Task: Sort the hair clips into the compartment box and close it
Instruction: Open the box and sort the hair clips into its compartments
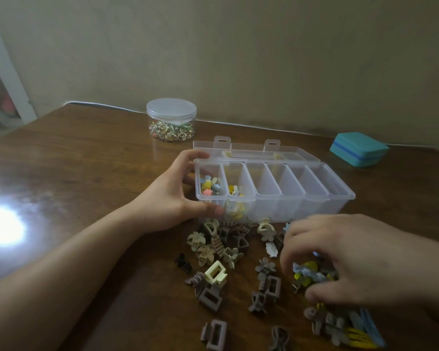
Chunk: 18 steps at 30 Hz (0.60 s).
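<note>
Right grip (340,264) pinches small yellow-blue clips (306,273) from table (86,160) pile; left grip (173,196) clamps box (271,193) end, lid open. Mid-sort; next, lift across to a compartment.

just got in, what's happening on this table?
A person is sorting hair clips into a clear compartment box whose lid is open. The left hand grips the box's left end, steadying it. The right hand is curled over small yellow and blue clips in the loose pile in front of the box; whether its grip has closed on them is unclear. Only the two leftmost compartments hold clips; the other four look empty. A lidded jar and a teal case sit behind.
</note>
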Available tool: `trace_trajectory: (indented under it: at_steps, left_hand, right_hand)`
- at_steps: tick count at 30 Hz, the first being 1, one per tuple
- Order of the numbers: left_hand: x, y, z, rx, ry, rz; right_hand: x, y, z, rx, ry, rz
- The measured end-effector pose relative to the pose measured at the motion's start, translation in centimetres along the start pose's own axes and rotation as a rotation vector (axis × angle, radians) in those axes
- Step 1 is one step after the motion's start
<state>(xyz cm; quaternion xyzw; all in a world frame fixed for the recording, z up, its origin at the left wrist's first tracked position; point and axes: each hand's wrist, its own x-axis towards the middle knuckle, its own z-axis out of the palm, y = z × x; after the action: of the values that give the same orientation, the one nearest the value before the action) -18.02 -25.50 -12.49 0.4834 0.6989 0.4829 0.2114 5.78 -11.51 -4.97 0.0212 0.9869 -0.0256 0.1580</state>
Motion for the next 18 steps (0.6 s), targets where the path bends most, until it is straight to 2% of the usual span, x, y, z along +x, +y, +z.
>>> trace_trajectory:
  at_steps: [4, 10, 13, 18]
  left_hand:
    - [0.0, -0.1, -0.1, -0.007, -0.003, 0.009]
    - [-0.1, -0.1, -0.1, -0.006, -0.003, 0.008]
    - [-0.1, 0.0, -0.1, 0.006, -0.002, 0.002]
    - [-0.1, -0.1, -0.2, 0.010, -0.002, 0.002]
  right_hand:
    - [0.6, 0.0, 0.4, -0.011, 0.045, 0.010]
    - [0.9, 0.9, 0.7, 0.084, 0.160, -0.073]
    - [0.9, 0.8, 0.5, 0.394, 0.358, -0.126]
    - [2.5, 0.1, -0.2, 0.916, 0.774, -0.095]
